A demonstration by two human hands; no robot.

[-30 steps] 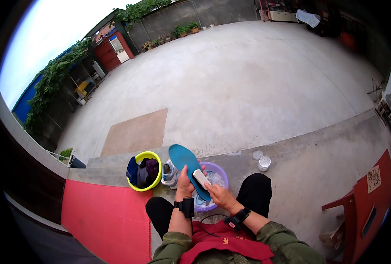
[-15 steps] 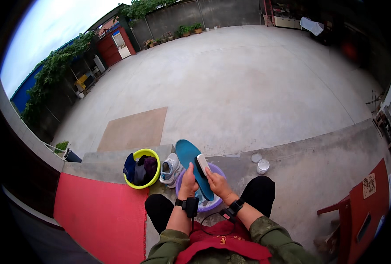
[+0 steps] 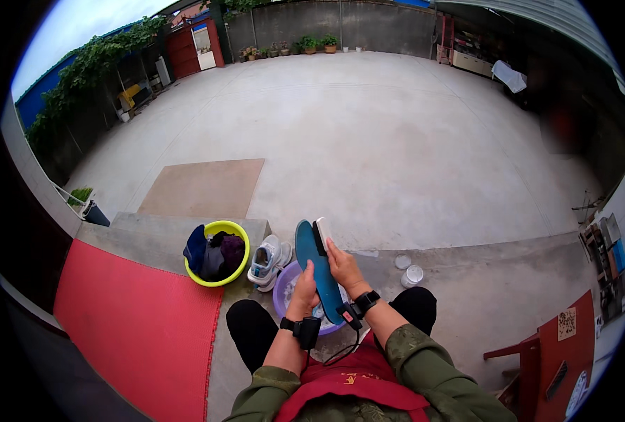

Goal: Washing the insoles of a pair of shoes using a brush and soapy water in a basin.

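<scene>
Over a purple basin [image 3: 280, 299], my left hand [image 3: 302, 294] grips a teal-blue insole [image 3: 326, 285] by its edge, with the thumb on its face. The insole stands tilted, its wide end pointing away from me. In my right hand [image 3: 345, 269] is a white-backed scrub brush [image 3: 323, 231], its dark bristles against the far part of the insole. Whitish suds or water show in the basin, partly hidden by the insole and hands. White-and-grey sneakers [image 3: 267, 261] stand just left of the basin.
A yellow-green basin [image 3: 245, 261] of dark clothes stands left of the sneakers, beside a red mat [image 3: 140, 302]. To the right are a white tub [image 3: 412, 276] and its round lid [image 3: 402, 261]. A red wooden table [image 3: 574, 344] stands at far right.
The brush has slid away from me, toward the far end of the insole, with my right hand. The insole is now more edge-on. My head view has tilted up slightly.
</scene>
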